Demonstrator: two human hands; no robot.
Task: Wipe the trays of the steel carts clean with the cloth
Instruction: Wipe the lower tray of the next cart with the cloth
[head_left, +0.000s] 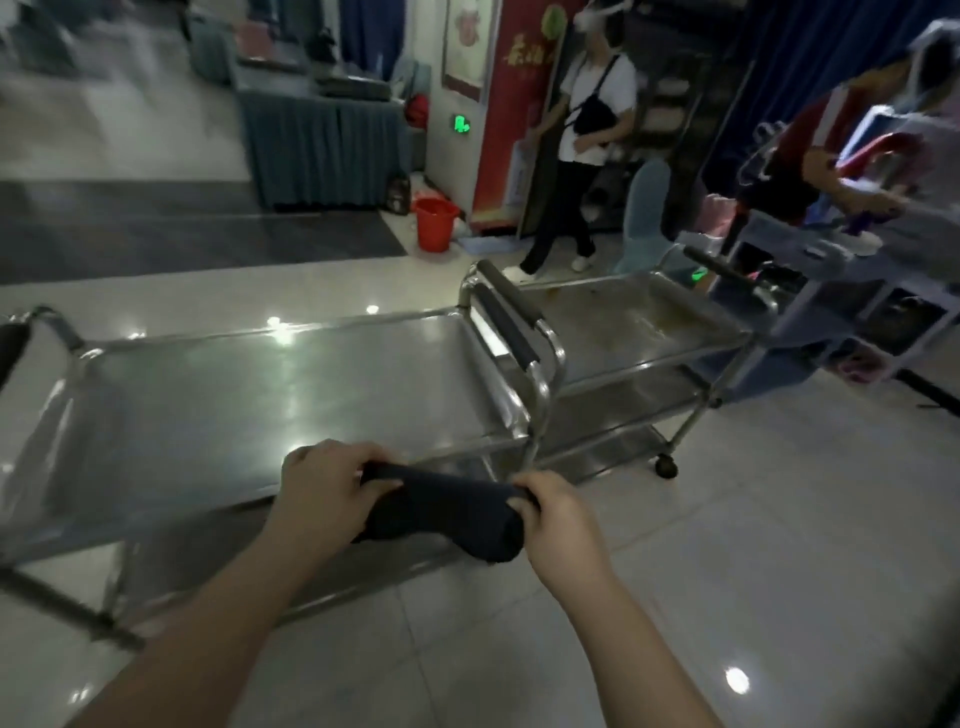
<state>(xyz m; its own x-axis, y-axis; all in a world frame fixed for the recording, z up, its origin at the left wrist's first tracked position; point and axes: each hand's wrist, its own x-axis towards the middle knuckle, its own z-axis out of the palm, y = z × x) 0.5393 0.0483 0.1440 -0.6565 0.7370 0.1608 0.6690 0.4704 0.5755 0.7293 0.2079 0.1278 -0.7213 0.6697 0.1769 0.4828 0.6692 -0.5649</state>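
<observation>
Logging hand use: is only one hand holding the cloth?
No, the left hand and the right hand each grip an end of the dark cloth.

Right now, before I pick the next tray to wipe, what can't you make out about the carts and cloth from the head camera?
Head view only:
- The near cart's lower tray: mostly hidden under its top tray, the cloth, the left hand and right hand.
- The near cart's left end: cut off by the frame edge.
- The cloth's face: rolled up, dark; soiling unreadable.
- On the far cart's top tray: brownish marks, too dim and blurred to judge.
</observation>
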